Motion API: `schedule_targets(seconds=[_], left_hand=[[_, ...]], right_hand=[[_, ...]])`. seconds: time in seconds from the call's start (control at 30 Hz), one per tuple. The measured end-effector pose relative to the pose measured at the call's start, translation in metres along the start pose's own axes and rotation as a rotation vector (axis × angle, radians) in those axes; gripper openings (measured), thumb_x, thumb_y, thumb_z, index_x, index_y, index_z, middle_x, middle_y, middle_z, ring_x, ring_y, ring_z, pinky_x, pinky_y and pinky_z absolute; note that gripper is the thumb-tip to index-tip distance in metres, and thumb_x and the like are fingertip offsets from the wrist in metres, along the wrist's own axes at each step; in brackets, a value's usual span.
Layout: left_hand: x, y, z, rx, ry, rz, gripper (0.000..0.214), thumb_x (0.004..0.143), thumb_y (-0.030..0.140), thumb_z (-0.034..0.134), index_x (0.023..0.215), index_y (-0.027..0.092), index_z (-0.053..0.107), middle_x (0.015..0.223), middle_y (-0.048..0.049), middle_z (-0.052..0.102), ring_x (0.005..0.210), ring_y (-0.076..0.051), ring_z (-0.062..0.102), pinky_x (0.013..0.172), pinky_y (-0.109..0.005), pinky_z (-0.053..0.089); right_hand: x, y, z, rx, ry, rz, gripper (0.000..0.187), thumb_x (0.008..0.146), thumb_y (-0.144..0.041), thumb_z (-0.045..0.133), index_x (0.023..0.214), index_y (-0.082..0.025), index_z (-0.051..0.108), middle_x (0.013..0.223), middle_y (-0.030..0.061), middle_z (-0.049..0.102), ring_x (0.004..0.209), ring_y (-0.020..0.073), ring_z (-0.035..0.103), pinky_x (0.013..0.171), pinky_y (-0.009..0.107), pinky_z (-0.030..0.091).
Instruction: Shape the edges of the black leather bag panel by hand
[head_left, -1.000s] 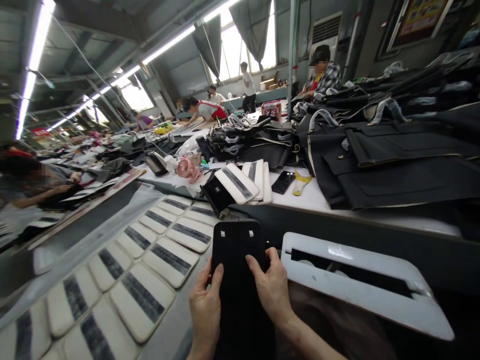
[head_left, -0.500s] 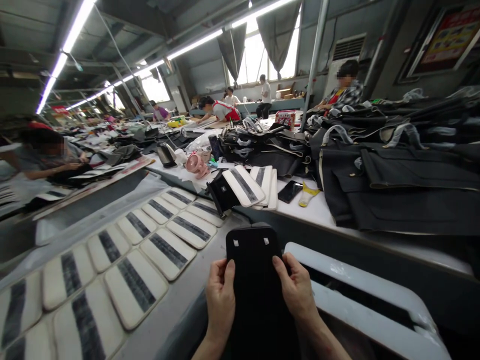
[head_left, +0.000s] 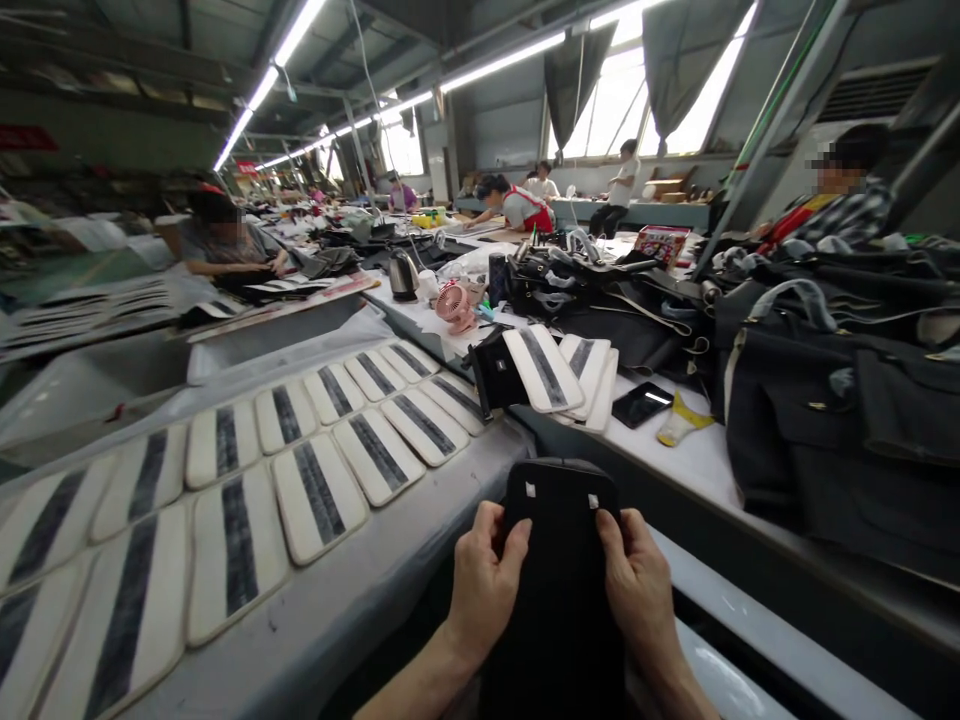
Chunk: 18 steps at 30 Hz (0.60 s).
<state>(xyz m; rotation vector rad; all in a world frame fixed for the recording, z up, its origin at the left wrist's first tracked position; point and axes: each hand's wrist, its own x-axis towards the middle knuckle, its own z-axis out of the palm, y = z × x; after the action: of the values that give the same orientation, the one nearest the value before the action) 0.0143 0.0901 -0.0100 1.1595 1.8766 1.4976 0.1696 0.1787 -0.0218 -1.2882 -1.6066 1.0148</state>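
Observation:
Between my two hands is a black padded panel (head_left: 562, 590) with rounded corners and two small pale tabs near its top edge. My left hand (head_left: 487, 570) is closed on its left edge, thumb on the face. On the opposite edge my right hand (head_left: 637, 570) grips it the same way. The panel's lower end runs out of view. Left of it, rows of white pads (head_left: 319, 495) with dark stripes lie on a grey table (head_left: 300, 620). A few more striped white pads (head_left: 544, 370) lie beyond the panel, against a black piece (head_left: 495, 375).
Black bags (head_left: 810, 400) are heaped on the right. A phone (head_left: 643, 403), a yellow-and-white tool (head_left: 684, 420), a pink fan (head_left: 455, 307) and a kettle (head_left: 403, 275) stand or lie on the white table. A pale slotted board (head_left: 720, 590) is at my right. Other people sit and stand farther off.
My view has swung to the left, so the scene sits farther right. Both hands still hold the black panel, which appears slightly farther right in the picture.

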Motion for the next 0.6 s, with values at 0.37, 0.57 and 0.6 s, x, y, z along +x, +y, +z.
schedule_targets(seconds=[0.37, 0.57, 0.6], left_hand=[[0.052, 0.006, 0.01, -0.62, -0.263, 0.035, 0.04, 0.098, 0.052, 0.04, 0.119, 0.022, 0.057, 0.139, -0.008, 0.053, 0.127, -0.027, 0.048, 0.105, -0.038, 0.039], [0.062, 0.0, 0.01, -0.705, -0.347, -0.014, 0.028, 0.099, 0.045, 0.043, 0.1, 0.02, 0.054, 0.123, -0.0088, 0.062, 0.115, -0.024, 0.054, 0.099, -0.036, 0.041], [0.062, -0.002, 0.009, -0.706, -0.353, -0.018, 0.028, 0.099, 0.045, 0.042, 0.1, 0.02, 0.054, 0.123, -0.0087, 0.062, 0.113, -0.023, 0.055, 0.098, -0.036, 0.041]], right_hand=[[-0.006, 0.004, -0.007, 0.136, -0.094, -0.044, 0.034, 0.095, -0.05, 0.048, 0.077, -0.021, 0.048, 0.068, -0.0034, 0.043, 0.062, 0.0127, 0.039, 0.055, 0.025, 0.035], [0.004, 0.0, -0.014, -0.088, -0.018, -0.142, 0.035, 0.092, -0.047, 0.056, 0.115, -0.022, 0.054, 0.101, 0.005, 0.061, 0.083, 0.0189, 0.058, 0.069, 0.032, 0.05], [0.01, -0.004, -0.013, -0.159, -0.013, -0.253, 0.043, 0.092, -0.045, 0.057, 0.128, -0.023, 0.051, 0.119, 0.0081, 0.059, 0.1, 0.0224, 0.059, 0.082, 0.037, 0.052]])
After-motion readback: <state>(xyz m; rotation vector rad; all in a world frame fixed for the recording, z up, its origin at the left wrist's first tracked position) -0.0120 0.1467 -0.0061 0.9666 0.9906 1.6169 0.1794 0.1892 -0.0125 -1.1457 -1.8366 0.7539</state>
